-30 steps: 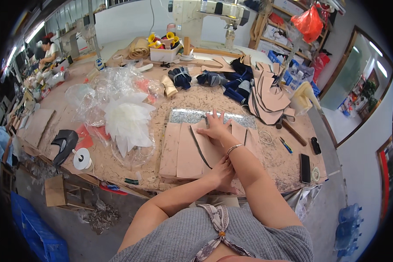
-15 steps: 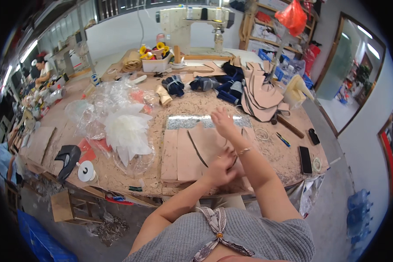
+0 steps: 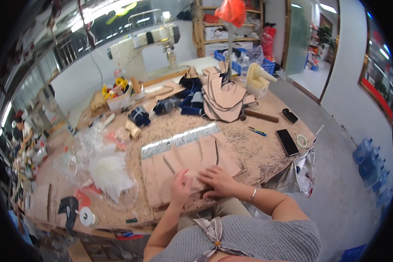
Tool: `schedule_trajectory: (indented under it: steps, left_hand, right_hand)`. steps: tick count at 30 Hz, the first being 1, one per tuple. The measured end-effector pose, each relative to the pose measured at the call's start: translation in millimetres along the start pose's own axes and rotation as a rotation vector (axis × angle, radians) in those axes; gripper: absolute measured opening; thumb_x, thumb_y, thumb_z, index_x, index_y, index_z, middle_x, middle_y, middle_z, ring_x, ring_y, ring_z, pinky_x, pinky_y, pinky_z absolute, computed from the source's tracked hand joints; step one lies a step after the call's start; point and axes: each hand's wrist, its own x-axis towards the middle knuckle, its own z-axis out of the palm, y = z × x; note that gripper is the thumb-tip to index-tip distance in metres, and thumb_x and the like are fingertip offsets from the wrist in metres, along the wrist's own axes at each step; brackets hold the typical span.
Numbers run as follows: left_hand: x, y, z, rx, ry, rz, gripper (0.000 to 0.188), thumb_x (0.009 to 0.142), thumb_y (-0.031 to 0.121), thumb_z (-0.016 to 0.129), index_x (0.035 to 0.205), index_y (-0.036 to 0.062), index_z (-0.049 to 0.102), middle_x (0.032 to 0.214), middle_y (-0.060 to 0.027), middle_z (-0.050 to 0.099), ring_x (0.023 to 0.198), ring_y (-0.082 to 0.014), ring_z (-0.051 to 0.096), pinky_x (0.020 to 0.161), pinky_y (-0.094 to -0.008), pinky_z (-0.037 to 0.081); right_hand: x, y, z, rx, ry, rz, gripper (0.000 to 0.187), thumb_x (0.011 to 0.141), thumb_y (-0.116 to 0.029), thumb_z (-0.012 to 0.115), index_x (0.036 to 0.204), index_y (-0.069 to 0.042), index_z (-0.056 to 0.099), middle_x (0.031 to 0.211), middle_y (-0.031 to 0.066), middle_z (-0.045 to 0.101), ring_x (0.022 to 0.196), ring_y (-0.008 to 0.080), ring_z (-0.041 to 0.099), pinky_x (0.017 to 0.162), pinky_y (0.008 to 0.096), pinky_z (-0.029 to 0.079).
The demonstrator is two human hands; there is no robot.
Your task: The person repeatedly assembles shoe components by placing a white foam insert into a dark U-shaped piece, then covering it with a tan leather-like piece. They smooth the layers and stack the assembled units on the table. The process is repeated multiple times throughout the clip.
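Several beige sheet pieces (image 3: 155,174), leather-like with dark edge lines on some, lie overlapping on a grey speckled slab (image 3: 183,139) near the table's front edge. My right hand (image 3: 218,180) rests flat on the near part of these pieces, fingers spread and holding nothing. Just left of it, my left hand (image 3: 180,187) touches the near edge of the same pieces. Its fingers are loosely apart, slightly blurred, and I see nothing held in them.
Clear plastic wrapping (image 3: 111,174) and a white spool (image 3: 87,216) lie left. Dark blue bundles (image 3: 190,98) and stacked beige pieces (image 3: 222,98) are at the back. A hammer (image 3: 261,115), small snips (image 3: 257,131) and a phone (image 3: 287,142) lie right. A sewing machine (image 3: 144,43) stands behind.
The view has swung to the right. My right hand has come back from the slab's far side to the near edge of the pieces. My hands, crossed before, now lie side by side.
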Motion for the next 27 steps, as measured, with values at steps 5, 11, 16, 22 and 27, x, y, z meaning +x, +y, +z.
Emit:
schedule_trajectory:
  steps: [5,11,16,22,27]
  left_hand:
    - [-36.0,-6.7,-35.1,0.315,0.290,0.168,0.031,0.086,0.003,0.063,0.116,-0.0018,0.059,0.106,-0.0089,0.062,0.091,-0.0109,0.059,0.074,-0.0234,0.048]
    - [-34.5,5.4,-27.1,0.730,0.265,0.459,0.033,0.081,0.009,0.067,0.113,0.0032,0.061,0.110,-0.0156,0.062,0.089,-0.0302,0.061,0.080,-0.0374,0.050]
    - [-35.6,5.1,-20.3,0.519,0.261,0.375,0.027,0.081,0.008,0.065,0.108,0.0036,0.063,0.107,-0.0154,0.063,0.098,-0.0326,0.061,0.086,-0.0395,0.050]
    - [-36.2,2.5,-55.4,0.048,0.396,0.127,0.022,0.087,0.012,0.064,0.108,0.0048,0.065,0.104,-0.0129,0.065,0.099,-0.0275,0.062,0.087,-0.0347,0.049]
    - [-3.7,-11.3,-219.8,0.535,0.942,0.070,0.045,0.081,0.028,0.071,0.117,0.0030,0.059,0.114,-0.0159,0.063,0.107,-0.0315,0.058,0.092,-0.0410,0.045]
  right_hand:
    - [-18.7,-0.4,-5.3,0.270,0.207,-0.032,0.040,0.071,-0.008,0.062,0.111,-0.010,0.066,0.095,0.0070,0.064,0.091,0.0265,0.058,0.085,0.0413,0.045]
    - [68.5,145.5,-100.2,0.124,0.631,0.302,0.032,0.079,0.002,0.056,0.104,-0.012,0.070,0.092,0.0090,0.069,0.087,0.0271,0.064,0.075,0.0347,0.051]
    - [102.9,210.5,-154.2,-0.271,0.510,0.235,0.051,0.074,-0.006,0.068,0.125,-0.006,0.057,0.127,0.0162,0.056,0.121,0.0340,0.049,0.101,0.0425,0.038]
    - [94.6,158.9,-15.4,-0.134,0.100,0.205,0.074,0.072,-0.031,0.078,0.136,-0.010,0.047,0.144,0.0137,0.041,0.136,0.0391,0.030,0.109,0.0528,0.024]
    - [98.4,31.9,27.3,0.103,-0.046,0.059,0.061,0.076,-0.031,0.074,0.131,-0.013,0.053,0.140,0.0121,0.045,0.135,0.0396,0.030,0.109,0.0547,0.023]
